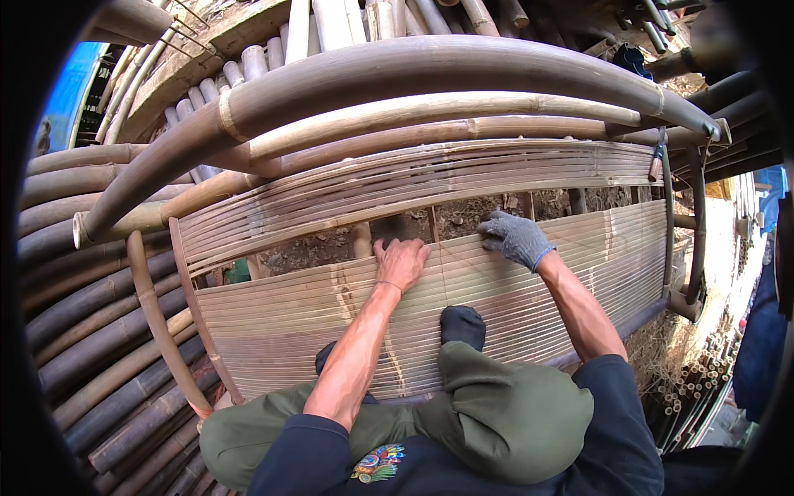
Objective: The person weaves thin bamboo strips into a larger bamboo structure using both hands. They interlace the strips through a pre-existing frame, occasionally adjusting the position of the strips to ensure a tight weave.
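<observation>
Two bands of thin, pale bamboo slats lie across a bamboo bench frame, with a long open gap between them. My bare left hand point(401, 263) rests at the far edge of the nearer slat band point(273, 318), fingers bent over its outermost bamboo slat. Further right, my right hand point(519, 238), in a grey knitted glove with a blue cuff, holds the same edge slat, its fingertips reaching over the gap. A thin dark cord point(444, 277) crosses the slats between my hands. The farther slat band point(430, 174) lies beyond the gap. My fingertips' undersides are hidden.
Thick bamboo poles point(447, 70) form the bench's back rail. A wood-handled tool point(657, 157) hangs at the far right corner. Dark bamboo poles point(107, 331) are stacked on the left. My dark-socked foot point(463, 325) rests on the slats. Bundled thin bamboo point(695, 380) lies at right.
</observation>
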Demonstrator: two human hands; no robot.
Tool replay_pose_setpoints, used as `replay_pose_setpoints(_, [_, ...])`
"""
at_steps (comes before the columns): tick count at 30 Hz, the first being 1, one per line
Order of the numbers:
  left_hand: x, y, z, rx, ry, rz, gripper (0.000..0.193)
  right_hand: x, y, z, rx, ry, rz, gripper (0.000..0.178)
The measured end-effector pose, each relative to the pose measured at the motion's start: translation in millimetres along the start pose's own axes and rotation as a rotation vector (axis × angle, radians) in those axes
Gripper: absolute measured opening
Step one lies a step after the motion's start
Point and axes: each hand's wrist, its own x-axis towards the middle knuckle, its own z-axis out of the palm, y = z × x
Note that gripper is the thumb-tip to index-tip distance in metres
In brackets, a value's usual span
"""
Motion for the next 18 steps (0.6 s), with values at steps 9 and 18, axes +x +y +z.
replay_pose_setpoints(9, [-2.1,1.2,-3.0,-0.038,-0.018,-0.015,0.029,-58.5,94.6,-45.3,0.722,0.170,0.640,0.018])
replay_pose_setpoints(18, [4.3,9.6,-15.3,0.006,-0.142,-0.095,0.043,-130.2,23.6,-86.8,-0.562,0.360,0.611,0.038])
